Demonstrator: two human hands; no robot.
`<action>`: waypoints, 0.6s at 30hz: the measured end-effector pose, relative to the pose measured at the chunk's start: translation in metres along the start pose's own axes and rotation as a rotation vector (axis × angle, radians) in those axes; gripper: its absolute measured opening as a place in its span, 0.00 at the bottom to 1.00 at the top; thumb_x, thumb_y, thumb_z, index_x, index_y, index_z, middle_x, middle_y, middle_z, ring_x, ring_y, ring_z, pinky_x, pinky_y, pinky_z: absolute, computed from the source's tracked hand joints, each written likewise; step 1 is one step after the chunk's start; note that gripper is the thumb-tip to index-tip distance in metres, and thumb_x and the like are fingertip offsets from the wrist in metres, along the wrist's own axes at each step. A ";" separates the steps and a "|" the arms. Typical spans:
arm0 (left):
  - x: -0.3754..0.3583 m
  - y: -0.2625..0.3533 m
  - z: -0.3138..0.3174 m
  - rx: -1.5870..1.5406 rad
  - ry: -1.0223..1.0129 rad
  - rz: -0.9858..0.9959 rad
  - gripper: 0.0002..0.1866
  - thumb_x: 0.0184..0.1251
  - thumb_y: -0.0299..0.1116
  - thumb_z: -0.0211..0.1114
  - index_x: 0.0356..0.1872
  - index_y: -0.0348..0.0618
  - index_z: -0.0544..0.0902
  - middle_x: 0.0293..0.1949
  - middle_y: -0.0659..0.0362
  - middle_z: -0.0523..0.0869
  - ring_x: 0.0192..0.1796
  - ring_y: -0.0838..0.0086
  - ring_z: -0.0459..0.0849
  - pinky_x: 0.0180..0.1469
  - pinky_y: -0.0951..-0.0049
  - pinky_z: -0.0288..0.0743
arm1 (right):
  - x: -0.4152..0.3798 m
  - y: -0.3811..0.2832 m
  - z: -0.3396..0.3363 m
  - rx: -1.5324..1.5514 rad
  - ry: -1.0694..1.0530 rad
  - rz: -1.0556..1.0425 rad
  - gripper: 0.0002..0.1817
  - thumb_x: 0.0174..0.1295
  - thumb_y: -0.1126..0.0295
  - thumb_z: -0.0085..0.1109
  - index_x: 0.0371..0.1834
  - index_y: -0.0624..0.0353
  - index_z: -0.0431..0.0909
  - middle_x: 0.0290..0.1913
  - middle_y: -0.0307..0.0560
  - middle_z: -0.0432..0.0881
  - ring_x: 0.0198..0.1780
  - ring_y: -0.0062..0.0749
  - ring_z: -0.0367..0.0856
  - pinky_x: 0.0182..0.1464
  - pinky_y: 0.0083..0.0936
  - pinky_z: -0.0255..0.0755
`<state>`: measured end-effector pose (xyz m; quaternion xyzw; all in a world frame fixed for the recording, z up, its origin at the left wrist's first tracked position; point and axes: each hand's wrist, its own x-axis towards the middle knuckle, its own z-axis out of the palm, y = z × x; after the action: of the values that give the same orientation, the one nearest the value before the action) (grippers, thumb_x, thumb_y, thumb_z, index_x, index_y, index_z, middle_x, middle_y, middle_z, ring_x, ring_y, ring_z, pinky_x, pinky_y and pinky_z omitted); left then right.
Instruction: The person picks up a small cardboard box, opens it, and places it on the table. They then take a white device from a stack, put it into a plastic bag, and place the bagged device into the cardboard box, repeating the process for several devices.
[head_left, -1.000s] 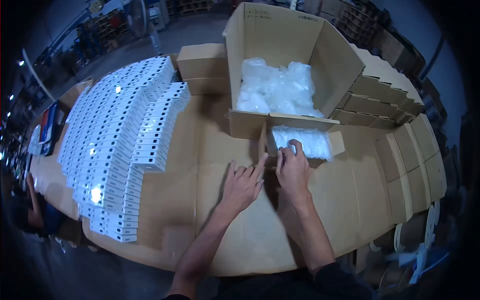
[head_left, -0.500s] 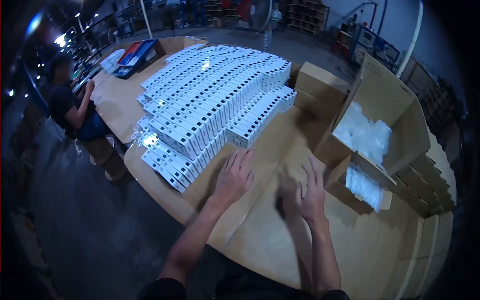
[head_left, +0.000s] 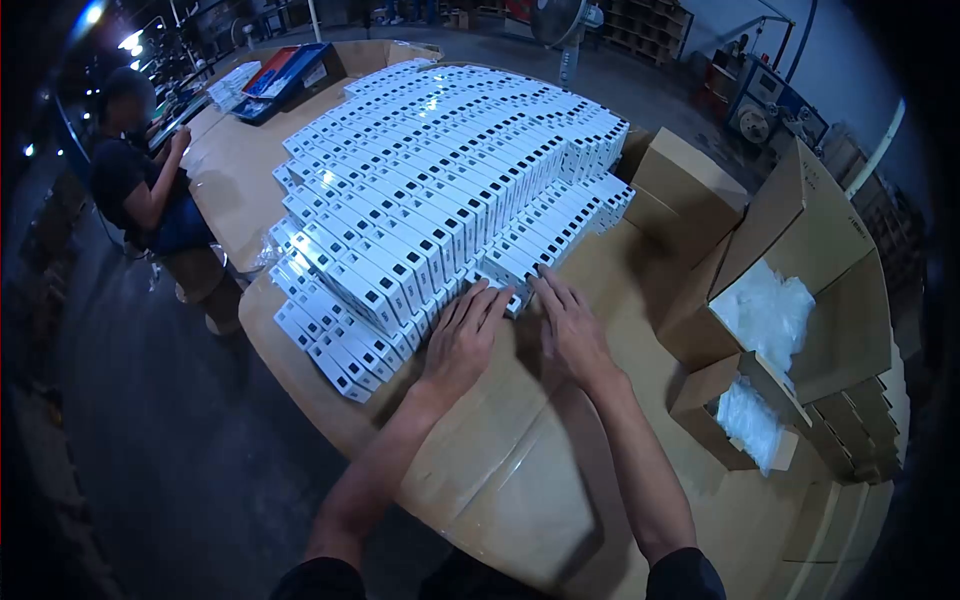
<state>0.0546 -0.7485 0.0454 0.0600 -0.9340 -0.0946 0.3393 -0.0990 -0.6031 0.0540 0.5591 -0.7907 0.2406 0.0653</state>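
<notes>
Rows of long, slim white boxes (head_left: 400, 200), each with a dark square near the end, are stacked in layers on the brown-covered table (head_left: 500, 460). My left hand (head_left: 463, 335) rests at the near edge of the stack, fingers stretched forward against the lower boxes. To its right, my right hand (head_left: 575, 330) reaches the end of the lower row, its fingers extended and slightly bent at the box ends. Between the hands, the end of one white box (head_left: 514, 302) shows. Neither hand is visibly wrapped around a box; the fingertips are partly hidden.
Right of the stack stand an open carton (head_left: 790, 250) with clear plastic bags (head_left: 765, 315) and a smaller carton (head_left: 705, 405) with more plastic. Behind them is a closed carton (head_left: 690, 180). A person (head_left: 135, 170) sits at far left near a blue tray (head_left: 285, 85).
Both hands have moved forward to the boxes, the right one also leftward, from above the bare table to the stack's near edge. The camera view has shifted slightly.
</notes>
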 end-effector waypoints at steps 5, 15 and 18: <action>-0.005 -0.005 -0.003 0.044 0.035 0.018 0.21 0.59 0.19 0.68 0.56 0.39 0.87 0.50 0.54 0.80 0.58 0.62 0.81 0.60 0.60 0.75 | -0.002 -0.004 -0.002 0.041 -0.026 0.024 0.36 0.61 0.80 0.54 0.77 0.54 0.66 0.81 0.54 0.61 0.65 0.59 0.74 0.64 0.52 0.75; -0.002 0.054 -0.036 -0.162 0.198 0.185 0.22 0.48 0.16 0.76 0.48 0.39 0.88 0.51 0.54 0.80 0.61 0.50 0.80 0.61 0.51 0.81 | -0.069 -0.044 -0.107 0.897 -0.029 0.458 0.31 0.77 0.65 0.57 0.81 0.52 0.62 0.65 0.60 0.75 0.57 0.42 0.79 0.58 0.35 0.78; 0.020 0.097 -0.041 -0.282 0.212 0.308 0.21 0.49 0.15 0.77 0.47 0.40 0.87 0.51 0.54 0.79 0.61 0.49 0.80 0.60 0.52 0.82 | -0.104 -0.041 -0.136 1.261 -0.024 0.435 0.29 0.79 0.63 0.56 0.80 0.53 0.64 0.64 0.48 0.76 0.58 0.28 0.78 0.55 0.28 0.78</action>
<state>0.0608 -0.6634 0.1097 -0.1216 -0.8688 -0.1642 0.4510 -0.0459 -0.4636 0.1471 0.3207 -0.5940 0.6583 -0.3330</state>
